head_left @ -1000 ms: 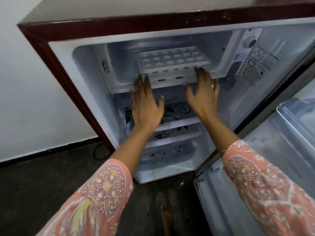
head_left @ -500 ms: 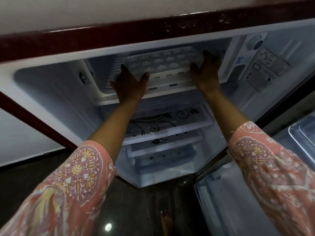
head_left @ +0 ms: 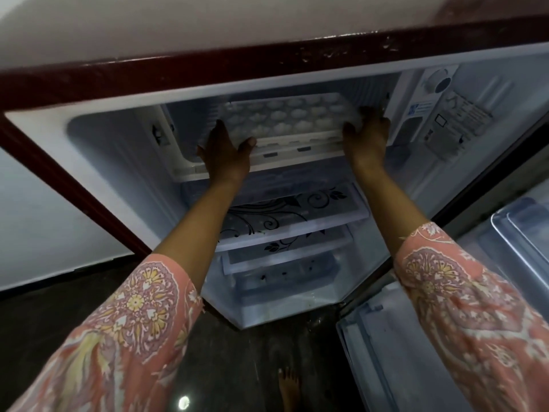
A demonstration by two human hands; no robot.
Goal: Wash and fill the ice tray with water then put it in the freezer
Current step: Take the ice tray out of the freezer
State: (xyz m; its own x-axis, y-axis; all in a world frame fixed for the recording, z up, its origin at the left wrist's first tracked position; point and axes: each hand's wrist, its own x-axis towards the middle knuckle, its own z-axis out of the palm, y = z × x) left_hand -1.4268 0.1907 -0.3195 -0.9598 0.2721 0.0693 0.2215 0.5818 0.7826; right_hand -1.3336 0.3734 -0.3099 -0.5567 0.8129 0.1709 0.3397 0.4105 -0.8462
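One ice tray [head_left: 285,117], white, many-celled: lies flat inside the freezer compartment [head_left: 285,160], long axis running side to side across the compartment's mouth.

Left hand [head_left: 225,151]: at the compartment's left side, thumb against the tray's near left corner, fingers reaching up its left end. Too dark to tell whether they curl round it.

Right hand [head_left: 367,136]: at the compartment's right side, fingers curled over the tray's right end, grasping it.

Judgement: both hands are equally near, one at each end. Any further push runs straight back into the compartment, tray kept level.
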